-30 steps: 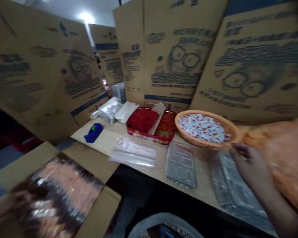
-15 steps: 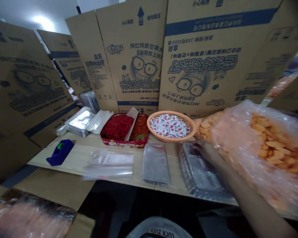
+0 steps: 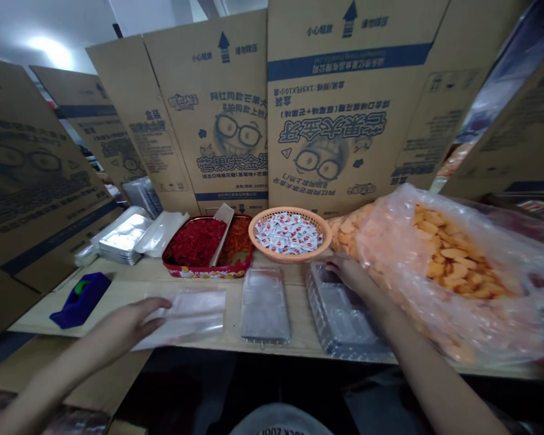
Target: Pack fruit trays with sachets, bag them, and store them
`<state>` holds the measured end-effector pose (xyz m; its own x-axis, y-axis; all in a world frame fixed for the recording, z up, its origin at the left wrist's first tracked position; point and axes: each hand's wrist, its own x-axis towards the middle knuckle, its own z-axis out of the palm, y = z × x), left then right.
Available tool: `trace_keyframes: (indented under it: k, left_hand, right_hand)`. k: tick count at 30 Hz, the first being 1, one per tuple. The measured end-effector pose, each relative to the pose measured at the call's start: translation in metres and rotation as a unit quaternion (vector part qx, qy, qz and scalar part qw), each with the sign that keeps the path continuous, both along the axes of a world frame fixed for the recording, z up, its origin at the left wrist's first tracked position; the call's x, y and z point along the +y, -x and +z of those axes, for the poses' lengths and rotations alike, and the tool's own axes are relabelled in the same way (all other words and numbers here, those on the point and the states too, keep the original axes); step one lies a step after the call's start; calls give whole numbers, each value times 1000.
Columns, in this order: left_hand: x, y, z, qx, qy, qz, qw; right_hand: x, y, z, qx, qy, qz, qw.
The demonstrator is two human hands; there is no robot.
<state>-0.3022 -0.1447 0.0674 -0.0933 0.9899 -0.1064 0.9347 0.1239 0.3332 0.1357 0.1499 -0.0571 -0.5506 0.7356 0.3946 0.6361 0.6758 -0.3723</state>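
My left hand (image 3: 138,320) is over the clear plastic bags (image 3: 199,314) on the table, with thumb and fingers apart; nothing shows between them. My right hand (image 3: 347,272) reaches to the far end of a stack of clear plastic trays (image 3: 340,314), its fingers bent down at the top tray and partly hidden. Between my hands lies a flat stack of clear plastic sleeves (image 3: 265,305). Close behind my right hand, a large plastic bag of orange, chip-shaped pieces (image 3: 453,260) spreads across the table's right side.
An orange basket (image 3: 290,258) of small white packets and a red tin (image 3: 204,272) with a divider stand behind. At left are a blue tape dispenser (image 3: 84,299) and stacked silvery packs (image 3: 124,235). Tall cardboard boxes (image 3: 326,133) wall the back; the table's front edge runs below.
My left hand has come into view from the lower left and reached the plastic bags. My right hand stays at the trays. The view has turned slightly right.
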Motion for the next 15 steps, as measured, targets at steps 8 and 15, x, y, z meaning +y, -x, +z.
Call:
trace_keyframes:
  k: [8,15]
  left_hand:
    - [103,-149,-41,-135,35,-200,970]
    - [158,-229,-73,-523,34,-38,851]
  right_hand:
    - [-3,-4,4,48,-41,-11,998]
    - [-11,-10,17,127,-90,-32,987]
